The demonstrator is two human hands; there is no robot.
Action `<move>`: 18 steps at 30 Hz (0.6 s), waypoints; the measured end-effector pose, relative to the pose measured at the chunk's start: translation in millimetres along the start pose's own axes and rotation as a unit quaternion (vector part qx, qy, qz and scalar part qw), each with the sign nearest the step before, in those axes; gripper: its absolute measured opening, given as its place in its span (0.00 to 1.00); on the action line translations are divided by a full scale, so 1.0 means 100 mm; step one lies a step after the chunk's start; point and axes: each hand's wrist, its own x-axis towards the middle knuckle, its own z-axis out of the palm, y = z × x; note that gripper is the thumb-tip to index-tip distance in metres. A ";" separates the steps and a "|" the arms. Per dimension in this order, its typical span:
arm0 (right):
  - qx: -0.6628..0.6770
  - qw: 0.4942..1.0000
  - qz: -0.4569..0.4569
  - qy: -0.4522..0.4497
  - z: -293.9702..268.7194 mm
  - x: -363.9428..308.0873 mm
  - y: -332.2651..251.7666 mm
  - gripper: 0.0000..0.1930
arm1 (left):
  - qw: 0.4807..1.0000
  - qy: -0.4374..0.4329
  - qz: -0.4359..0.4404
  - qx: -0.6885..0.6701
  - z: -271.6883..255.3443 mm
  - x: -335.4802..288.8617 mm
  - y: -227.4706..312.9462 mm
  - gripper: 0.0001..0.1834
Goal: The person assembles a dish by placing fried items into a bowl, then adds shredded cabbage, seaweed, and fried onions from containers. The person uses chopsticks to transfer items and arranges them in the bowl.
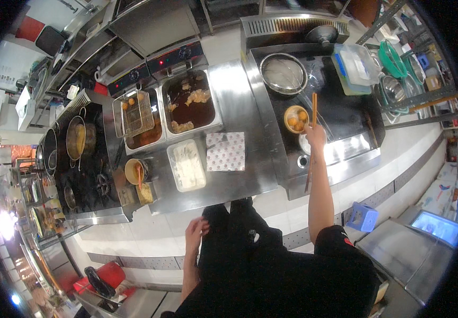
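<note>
My right hand [316, 136] reaches over the dark griddle on the right, its fingers closed round long wooden chopsticks [314, 107]. Against those fingers is a small round tub [288, 113] with several golden fried balls [295, 123] in it; whether they also grip its rim I cannot tell. My left hand [197, 229] hangs in front of my body, short of the counter, with loosely bent fingers and nothing visible in it. Left of the griddle, a patterned paper sheet [225, 152] lies on the steel counter beside a white tray [187, 167] of pale powder.
A deep fryer [189, 98] holds dark oil with floating pieces; a wire basket [139, 117] with fried balls sits over the neighbouring vat. A round sieve [283, 74] and stacked plastic lids [357, 66] rest on the griddle. At far left, a wok [75, 139] stands on the stove.
</note>
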 end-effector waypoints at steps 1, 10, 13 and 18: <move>-0.008 1.000 0.009 -0.004 0.06 0.07 -0.03 0.22 | 0.999 0.042 -0.024 -0.007 -0.23 -0.09 -0.33 0.21; -0.201 0.974 -0.102 0.032 0.41 0.43 -0.11 0.28 | 0.960 0.186 -0.152 0.147 -0.95 -1.09 -3.15 0.19; -0.341 0.920 -0.190 -0.043 0.45 0.54 -0.04 0.30 | 0.953 0.266 -0.141 -0.008 -0.93 -1.67 -4.44 0.21; -0.195 0.924 -0.327 0.038 0.31 0.14 -0.59 0.30 | 0.921 0.260 -0.281 0.064 -0.73 -2.14 -5.00 0.19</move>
